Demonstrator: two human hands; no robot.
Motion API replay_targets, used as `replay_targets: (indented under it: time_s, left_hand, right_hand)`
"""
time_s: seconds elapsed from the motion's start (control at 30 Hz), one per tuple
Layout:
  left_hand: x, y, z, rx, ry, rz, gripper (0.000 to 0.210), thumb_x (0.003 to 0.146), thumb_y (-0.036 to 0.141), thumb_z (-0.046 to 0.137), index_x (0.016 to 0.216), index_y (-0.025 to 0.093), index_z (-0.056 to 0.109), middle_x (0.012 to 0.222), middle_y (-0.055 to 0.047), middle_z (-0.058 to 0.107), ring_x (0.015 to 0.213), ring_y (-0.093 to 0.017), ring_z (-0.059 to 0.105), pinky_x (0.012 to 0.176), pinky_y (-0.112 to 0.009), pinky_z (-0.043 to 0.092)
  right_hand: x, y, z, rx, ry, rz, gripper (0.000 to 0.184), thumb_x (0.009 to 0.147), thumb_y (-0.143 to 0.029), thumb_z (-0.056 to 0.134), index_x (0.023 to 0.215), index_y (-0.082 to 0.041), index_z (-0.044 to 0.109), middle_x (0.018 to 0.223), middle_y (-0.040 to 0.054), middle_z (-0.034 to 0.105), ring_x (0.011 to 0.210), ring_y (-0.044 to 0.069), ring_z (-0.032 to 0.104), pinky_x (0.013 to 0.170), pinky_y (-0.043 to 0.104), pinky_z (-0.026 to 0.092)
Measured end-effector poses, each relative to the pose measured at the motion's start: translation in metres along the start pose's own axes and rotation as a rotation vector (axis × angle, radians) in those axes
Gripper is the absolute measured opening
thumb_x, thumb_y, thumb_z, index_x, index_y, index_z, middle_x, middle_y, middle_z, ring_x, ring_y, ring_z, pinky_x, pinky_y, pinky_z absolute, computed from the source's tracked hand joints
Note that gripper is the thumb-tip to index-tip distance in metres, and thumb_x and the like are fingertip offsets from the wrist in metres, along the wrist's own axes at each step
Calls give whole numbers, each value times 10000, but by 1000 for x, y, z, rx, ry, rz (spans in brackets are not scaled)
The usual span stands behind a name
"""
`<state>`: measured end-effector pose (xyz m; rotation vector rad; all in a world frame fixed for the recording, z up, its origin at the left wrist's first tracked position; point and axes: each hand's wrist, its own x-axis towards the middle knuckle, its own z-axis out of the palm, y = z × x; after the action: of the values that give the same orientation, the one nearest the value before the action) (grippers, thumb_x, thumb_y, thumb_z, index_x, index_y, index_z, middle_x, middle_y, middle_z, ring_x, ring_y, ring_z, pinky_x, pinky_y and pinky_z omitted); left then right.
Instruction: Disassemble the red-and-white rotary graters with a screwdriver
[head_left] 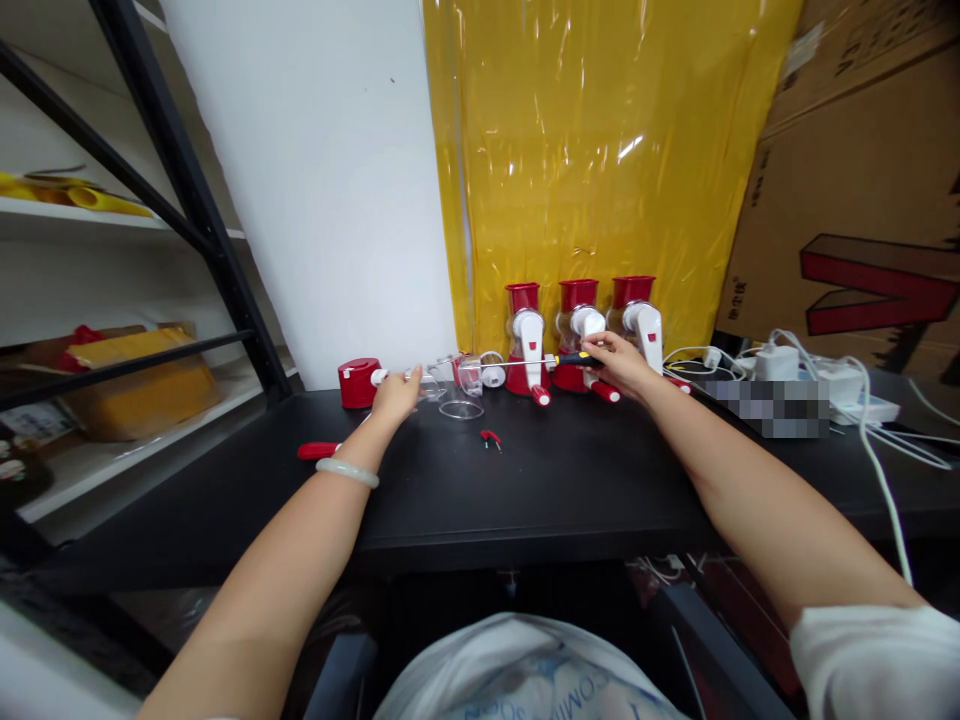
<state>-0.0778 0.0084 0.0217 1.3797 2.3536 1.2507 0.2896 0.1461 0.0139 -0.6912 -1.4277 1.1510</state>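
My right hand [619, 362] is closed round the black-and-yellow handle of a screwdriver [572, 359], its thin shaft pointing left. Over on the left, my left hand [397, 392] has its fingers curled beside a clear plastic part [433, 386]; what exactly they grip is hard to see. Just behind that hand is a red base piece [358, 382]. Between the hands lie a clear ring [461, 410] and a round white part [492, 374]. Two small red-topped pieces [491, 438] rest in front. Near my left wrist lies a red handle [319, 451], partly covered by the arm.
Three red-and-white rotary graters [523, 340] stand along the back of the black table [480, 500]. White chargers and cables [817, 375] crowd the right end. A large cardboard box [847, 200] leans behind them, and a black-framed shelf [199, 230] borders the left.
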Motion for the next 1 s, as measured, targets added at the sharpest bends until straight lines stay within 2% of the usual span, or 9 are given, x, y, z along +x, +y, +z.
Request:
replay_targets:
  time_s: [0.17,0.3,0.37,0.47,0.53,0.67,0.8,1.0]
  left_hand:
    - [3,-2,1,-17,3,-1,480,913,516,448,979,116,706,937,-145,765,737,-250,722,549,-280,530]
    - [5,-4,4,-40,-4,6,476,922,514,437,942,122,706,931,-141,766,730,-243,723,560,-275,533]
    - [6,-4,4,-45,-5,9,474,923,515,435,911,129,708,912,-133,768,731,-239,724,587,-276,538]
    - [6,-4,5,-49,0,7,465,918,516,442,896,138,711,896,-125,769,738,-237,724,622,-280,541]
    - [5,-4,5,-51,3,4,464,915,519,445,897,139,710,897,-123,770,738,-237,724,626,-281,539]
    - [4,-4,5,-56,6,5,481,920,530,429,932,132,699,893,-114,771,730,-235,722,617,-284,532]
    - [4,-4,5,-47,9,14,492,921,544,421,951,133,689,885,-104,772,684,-232,716,636,-300,532]
    - [3,-4,5,-45,19,23,490,917,548,431,915,139,698,880,-116,770,715,-240,719,670,-305,533]
  right_hand:
    - [-2,-4,-5,111,-75,20,456,641,-323,774,1015,-280,517,877,-26,621,792,140,630,690,305,542]
    - [-4,-7,-6,102,-92,19,463,652,-272,754,1043,-297,507,938,-28,632,841,143,642,775,351,547]
    - [-4,-9,-4,121,-77,26,393,681,-266,734,1005,-280,513,914,-19,628,872,152,642,795,356,552]
    - [-6,-13,2,124,-37,60,193,814,-340,622,927,-254,492,845,9,626,892,186,646,752,382,575]
    - [-7,-16,4,110,-26,82,140,897,-382,516,907,-247,482,818,23,626,862,199,654,707,399,588]
    - [-8,-16,6,121,-16,135,223,972,-416,398,912,-229,503,802,31,625,695,174,664,626,388,602]
    - [-7,-11,4,48,6,149,246,951,-451,479,903,-214,529,734,23,618,508,127,619,496,292,570]
    - [-4,-10,3,106,8,115,86,901,-298,581,893,-215,559,745,-3,631,474,88,596,473,241,550]
